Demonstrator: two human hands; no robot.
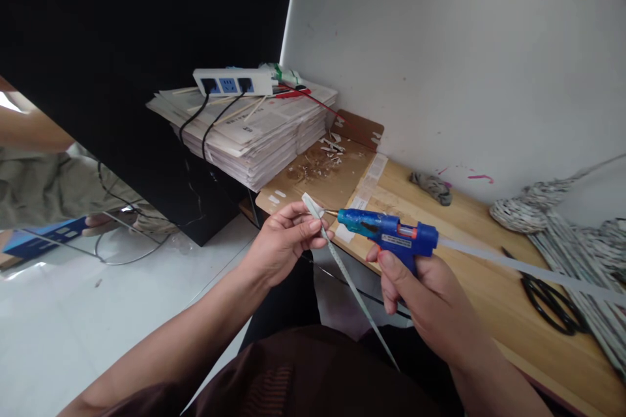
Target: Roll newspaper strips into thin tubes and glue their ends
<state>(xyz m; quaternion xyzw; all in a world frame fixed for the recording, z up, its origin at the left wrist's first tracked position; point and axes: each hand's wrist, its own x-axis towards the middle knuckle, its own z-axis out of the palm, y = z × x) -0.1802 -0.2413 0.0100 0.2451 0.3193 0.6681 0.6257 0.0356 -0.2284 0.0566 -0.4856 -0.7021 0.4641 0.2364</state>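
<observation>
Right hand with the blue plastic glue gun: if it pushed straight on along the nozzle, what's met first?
Likely the upper end of the thin pale strip pinched in the left hand; the metal nozzle looks at or almost on it, but depth leaves contact unclear.

Small craft workspace, by look: newspaper stack (254, 166) topped with power strip (228, 85); right of stack, glue gun (391, 228), plus scissors (552, 303), woven piece (531, 207), thin rods (572, 260) on table (489, 300).

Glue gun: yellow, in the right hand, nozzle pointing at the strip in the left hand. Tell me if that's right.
Not yellow: the head view shows a blue glue gun in the right hand, nozzle pointing at the strip in the left hand.
</observation>
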